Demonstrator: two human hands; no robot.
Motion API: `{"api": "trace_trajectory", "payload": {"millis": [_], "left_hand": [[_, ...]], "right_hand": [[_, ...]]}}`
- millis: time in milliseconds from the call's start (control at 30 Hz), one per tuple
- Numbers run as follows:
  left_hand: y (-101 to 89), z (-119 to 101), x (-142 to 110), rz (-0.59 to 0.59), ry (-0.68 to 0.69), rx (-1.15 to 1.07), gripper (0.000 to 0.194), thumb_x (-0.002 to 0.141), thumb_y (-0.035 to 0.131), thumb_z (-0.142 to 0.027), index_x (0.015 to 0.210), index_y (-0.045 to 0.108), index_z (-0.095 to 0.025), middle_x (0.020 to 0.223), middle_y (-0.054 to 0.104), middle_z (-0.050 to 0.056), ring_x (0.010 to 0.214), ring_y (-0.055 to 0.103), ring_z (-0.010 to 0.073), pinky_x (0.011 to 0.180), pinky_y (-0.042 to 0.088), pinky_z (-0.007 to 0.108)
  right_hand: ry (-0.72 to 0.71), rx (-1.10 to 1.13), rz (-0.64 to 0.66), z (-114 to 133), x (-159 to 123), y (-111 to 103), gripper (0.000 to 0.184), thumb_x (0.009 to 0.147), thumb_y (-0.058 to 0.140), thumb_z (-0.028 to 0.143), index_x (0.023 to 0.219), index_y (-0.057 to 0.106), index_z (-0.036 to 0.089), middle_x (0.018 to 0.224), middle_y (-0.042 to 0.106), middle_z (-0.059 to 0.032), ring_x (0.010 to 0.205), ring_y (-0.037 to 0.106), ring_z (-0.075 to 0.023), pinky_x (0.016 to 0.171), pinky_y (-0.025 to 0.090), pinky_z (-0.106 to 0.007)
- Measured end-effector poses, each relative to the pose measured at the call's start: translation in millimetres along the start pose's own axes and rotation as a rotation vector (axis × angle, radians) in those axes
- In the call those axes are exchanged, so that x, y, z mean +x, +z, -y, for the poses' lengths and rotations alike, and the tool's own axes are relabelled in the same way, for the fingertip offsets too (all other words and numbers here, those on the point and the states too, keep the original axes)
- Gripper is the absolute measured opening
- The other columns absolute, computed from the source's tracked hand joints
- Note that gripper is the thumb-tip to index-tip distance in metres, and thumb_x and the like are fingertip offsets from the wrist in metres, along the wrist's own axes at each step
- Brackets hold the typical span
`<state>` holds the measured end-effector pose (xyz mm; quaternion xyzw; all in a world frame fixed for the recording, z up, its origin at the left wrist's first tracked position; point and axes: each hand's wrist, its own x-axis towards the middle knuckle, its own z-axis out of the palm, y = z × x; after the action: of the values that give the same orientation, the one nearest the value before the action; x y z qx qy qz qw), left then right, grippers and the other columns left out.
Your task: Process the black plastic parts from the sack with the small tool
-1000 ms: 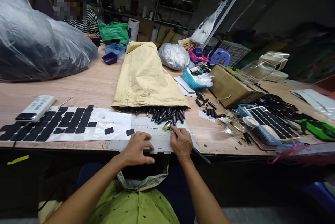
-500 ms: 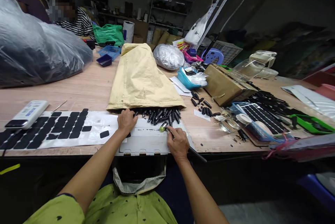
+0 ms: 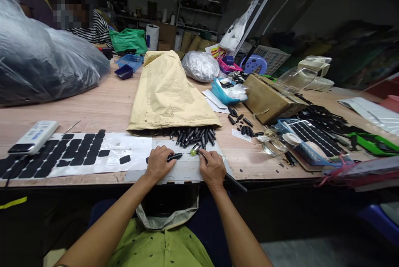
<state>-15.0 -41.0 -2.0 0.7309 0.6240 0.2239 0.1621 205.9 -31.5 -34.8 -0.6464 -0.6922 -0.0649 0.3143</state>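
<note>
My left hand [image 3: 160, 162] is closed on a slim black tube-like part [image 3: 174, 156], which lies low over the pale board [image 3: 183, 171] and points to the right. Facing it, my right hand [image 3: 213, 168] grips a small hammer [image 3: 195, 149] with a shiny, yellow-green head. Its dark handle sticks out behind my palm, past the table edge. Just beyond both hands, a pile of similar black parts [image 3: 195, 136] spills from the mouth of a yellow sack [image 3: 170, 96]. The far end of the pile is hidden inside the sack.
Black stickers on a white sheet [image 3: 140, 146] and a white device [image 3: 33, 137] lie to the left. A large plastic bag [image 3: 52, 59] stands behind them. Loose black parts [image 3: 245, 129], a cardboard box [image 3: 268, 98] and a blue basket [image 3: 311, 146] are on the right. A co-worker [image 3: 90, 30] sits across.
My left hand has come back from the pile at the sack's mouth toward me, bringing a black part with it. My right hand and the hammer have hardly moved.
</note>
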Motion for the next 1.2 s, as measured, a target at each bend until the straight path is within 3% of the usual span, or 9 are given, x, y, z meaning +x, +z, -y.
{"api": "trace_trajectory", "payload": {"millis": [267, 500, 667, 867, 1000, 1200], "left_hand": [[4.7, 6, 10, 0.035, 0.017, -0.089, 0.019, 0.083, 0.064, -0.032, 0.096, 0.074, -0.022, 0.085, 0.065, 0.003, 0.088, 0.056, 0.02, 0.079, 0.039, 0.034], [9.3, 9, 9, 0.023, 0.025, -0.081, 0.022, 0.083, 0.065, -0.032, 0.101, 0.075, -0.024, 0.085, 0.062, 0.003, 0.09, 0.056, 0.0201, 0.08, 0.04, 0.034], [11.1, 10, 9, 0.021, 0.029, -0.063, 0.022, 0.084, 0.064, -0.033, 0.102, 0.075, -0.027, 0.087, 0.062, 0.003, 0.09, 0.055, 0.0199, 0.081, 0.039, 0.035], [11.1, 9, 9, 0.022, 0.03, -0.055, 0.022, 0.084, 0.063, -0.034, 0.101, 0.075, -0.026, 0.086, 0.062, 0.003, 0.089, 0.055, 0.0201, 0.079, 0.038, 0.035], [10.9, 10, 9, 0.02, 0.044, -0.055, 0.02, 0.085, 0.061, -0.032, 0.098, 0.076, -0.028, 0.085, 0.061, 0.002, 0.088, 0.054, 0.0197, 0.078, 0.037, 0.035], [11.0, 9, 9, 0.02, 0.011, -0.1, 0.023, 0.081, 0.064, -0.031, 0.101, 0.075, -0.027, 0.084, 0.061, 0.002, 0.089, 0.055, 0.0201, 0.081, 0.039, 0.035]], "right_hand": [[0.003, 0.073, 0.133, -7, 6, -5, 0.028, 0.09, 0.05, 0.026, 0.109, 0.071, 0.025, 0.086, 0.061, -0.0041, 0.085, 0.052, -0.0191, 0.076, 0.041, -0.03], [-0.088, 0.454, 0.139, 32, 1, -22, 0.033, 0.097, 0.043, 0.031, 0.12, 0.065, 0.023, 0.095, 0.065, -0.0063, 0.089, 0.06, -0.0178, 0.082, 0.048, -0.03], [-0.099, 0.381, 0.174, 43, -9, -16, 0.033, 0.097, 0.042, 0.031, 0.119, 0.066, 0.022, 0.094, 0.065, -0.007, 0.091, 0.061, -0.0187, 0.085, 0.049, -0.031], [-0.081, 0.468, 0.137, 48, -8, -19, 0.033, 0.098, 0.042, 0.031, 0.119, 0.065, 0.022, 0.097, 0.066, -0.0077, 0.092, 0.062, -0.0185, 0.086, 0.05, -0.032], [-0.119, 0.464, 0.217, 56, -11, -18, 0.033, 0.098, 0.041, 0.03, 0.12, 0.065, 0.023, 0.095, 0.066, -0.0073, 0.091, 0.062, -0.0183, 0.085, 0.05, -0.031], [-0.082, 0.374, 0.205, 34, -7, -14, 0.032, 0.096, 0.044, 0.031, 0.118, 0.066, 0.023, 0.094, 0.066, -0.0061, 0.09, 0.06, -0.0188, 0.083, 0.048, -0.031]]}}
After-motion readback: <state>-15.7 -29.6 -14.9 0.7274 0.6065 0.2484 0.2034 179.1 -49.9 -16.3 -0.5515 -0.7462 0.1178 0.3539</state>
